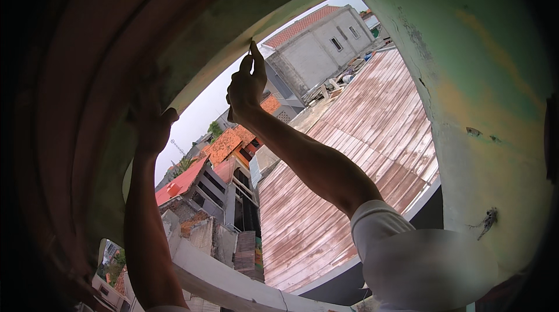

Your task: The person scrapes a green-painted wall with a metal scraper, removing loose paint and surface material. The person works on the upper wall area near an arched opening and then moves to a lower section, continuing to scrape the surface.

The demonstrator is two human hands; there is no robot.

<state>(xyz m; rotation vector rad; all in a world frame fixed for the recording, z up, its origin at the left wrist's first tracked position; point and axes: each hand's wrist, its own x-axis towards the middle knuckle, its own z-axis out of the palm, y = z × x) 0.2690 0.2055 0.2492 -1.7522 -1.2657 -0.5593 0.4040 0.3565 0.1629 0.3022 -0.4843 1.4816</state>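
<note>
Both my arms are raised to the upper edge of a wall opening. My right hand is closed round a slim tool, its forefinger stretched up along it. The tool's thin tip meets the underside of the lintel, and a dark end pokes out below my fist; its exact kind is hidden by the fingers. My left hand rests open against the shaded wall above the opening, thumb held apart. Deep shadow hides most of its fingers.
At the right stands a green, stained and cracked side wall. Beyond the opening, a rusty corrugated metal roof slopes below, with a pale ledge along the bottom. Farther off are a grey building and orange-tiled houses.
</note>
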